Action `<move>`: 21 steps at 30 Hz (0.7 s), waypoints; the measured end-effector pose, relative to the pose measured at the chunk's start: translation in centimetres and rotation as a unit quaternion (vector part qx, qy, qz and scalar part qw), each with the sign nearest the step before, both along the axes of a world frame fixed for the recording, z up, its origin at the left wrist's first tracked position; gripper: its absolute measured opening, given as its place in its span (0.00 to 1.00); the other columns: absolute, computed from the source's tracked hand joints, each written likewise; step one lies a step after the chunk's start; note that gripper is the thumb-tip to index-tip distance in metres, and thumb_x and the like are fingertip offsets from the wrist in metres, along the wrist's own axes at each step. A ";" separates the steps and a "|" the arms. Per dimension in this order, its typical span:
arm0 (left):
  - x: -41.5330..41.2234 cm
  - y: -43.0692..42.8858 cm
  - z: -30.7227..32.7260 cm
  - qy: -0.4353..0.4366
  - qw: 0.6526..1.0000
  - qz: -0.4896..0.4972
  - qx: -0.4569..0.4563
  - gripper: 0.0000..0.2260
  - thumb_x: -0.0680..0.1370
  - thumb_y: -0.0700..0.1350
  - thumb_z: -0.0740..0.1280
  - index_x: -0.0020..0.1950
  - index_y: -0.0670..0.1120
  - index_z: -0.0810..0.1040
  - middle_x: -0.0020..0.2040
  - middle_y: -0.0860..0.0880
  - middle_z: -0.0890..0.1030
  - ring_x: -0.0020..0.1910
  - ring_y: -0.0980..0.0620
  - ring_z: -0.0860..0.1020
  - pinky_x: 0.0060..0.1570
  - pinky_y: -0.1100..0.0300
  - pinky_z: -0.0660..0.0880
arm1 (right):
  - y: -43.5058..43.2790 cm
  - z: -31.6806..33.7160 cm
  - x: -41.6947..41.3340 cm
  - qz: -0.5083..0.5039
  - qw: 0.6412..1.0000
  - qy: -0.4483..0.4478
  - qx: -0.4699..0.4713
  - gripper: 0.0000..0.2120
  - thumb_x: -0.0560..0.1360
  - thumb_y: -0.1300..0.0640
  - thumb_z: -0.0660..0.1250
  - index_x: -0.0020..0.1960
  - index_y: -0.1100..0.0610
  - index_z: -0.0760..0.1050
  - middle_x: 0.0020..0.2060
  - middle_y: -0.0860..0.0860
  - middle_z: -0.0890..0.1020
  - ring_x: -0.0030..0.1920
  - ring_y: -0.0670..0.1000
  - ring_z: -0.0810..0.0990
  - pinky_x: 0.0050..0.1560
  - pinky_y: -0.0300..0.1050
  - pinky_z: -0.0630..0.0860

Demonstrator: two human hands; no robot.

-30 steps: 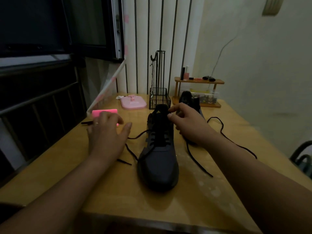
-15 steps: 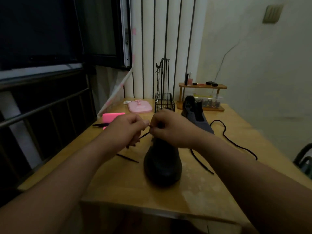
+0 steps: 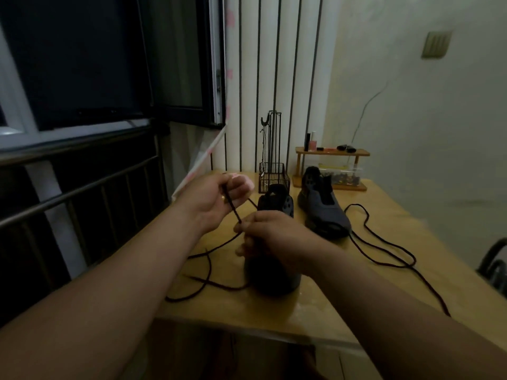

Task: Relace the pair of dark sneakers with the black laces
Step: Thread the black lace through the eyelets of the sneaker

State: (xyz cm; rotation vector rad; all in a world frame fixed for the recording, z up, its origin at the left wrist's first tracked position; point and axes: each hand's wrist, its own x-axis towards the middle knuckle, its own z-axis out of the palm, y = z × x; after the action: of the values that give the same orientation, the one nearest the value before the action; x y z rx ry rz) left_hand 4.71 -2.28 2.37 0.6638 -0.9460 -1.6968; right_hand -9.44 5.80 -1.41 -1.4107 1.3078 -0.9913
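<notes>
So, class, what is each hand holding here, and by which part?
Both hold the black lace of the near sneaker: the left hand grips a stretch in its raised fist, the right hand pinches it just below, over that sneaker.

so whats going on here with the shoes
A person is lacing a dark sneaker that stands on a wooden table. The left hand grips a black lace and holds it up, while the right hand pinches the same lace just over the sneaker. The rest of it trails on the table. The second sneaker sits further back, with a loose lace beside it.
</notes>
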 end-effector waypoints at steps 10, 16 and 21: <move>0.9 -2.0 -5.0 -0.428 0.843 0.238 -0.222 0.12 0.84 0.46 0.64 0.68 0.51 0.74 0.62 0.53 0.76 0.49 0.58 0.75 0.41 0.64 0.70 | -2.4 4.7 -5.2 -0.115 0.987 0.091 -0.068 0.06 0.84 0.55 0.64 0.57 0.52 0.80 0.47 0.53 0.82 0.38 0.48 0.77 0.36 0.42 0.72; -1.1 -0.6 -3.5 -0.386 0.874 -0.030 -0.292 0.15 0.85 0.59 0.61 0.60 0.50 0.79 0.40 0.52 0.78 0.33 0.57 0.73 0.34 0.58 0.70 | -4.8 4.5 -4.7 -0.047 0.987 0.121 -0.093 0.06 0.82 0.55 0.66 0.57 0.54 0.80 0.46 0.53 0.84 0.39 0.50 0.80 0.38 0.44 0.76; 2.5 -3.4 -5.9 -0.447 0.855 0.053 -0.258 0.14 0.84 0.52 0.63 0.42 0.47 0.79 0.33 0.53 0.75 0.32 0.53 0.71 0.33 0.56 0.68 | -4.8 3.3 -8.4 -0.077 0.989 0.120 -0.042 0.08 0.84 0.56 0.64 0.58 0.53 0.82 0.45 0.52 0.83 0.38 0.47 0.77 0.38 0.43 0.73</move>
State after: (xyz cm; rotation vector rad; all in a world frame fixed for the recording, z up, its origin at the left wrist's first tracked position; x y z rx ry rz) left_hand 7.18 -5.71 -3.49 1.1262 -1.8851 -0.8992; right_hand -17.81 1.02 1.94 -1.5483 1.5867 -1.0124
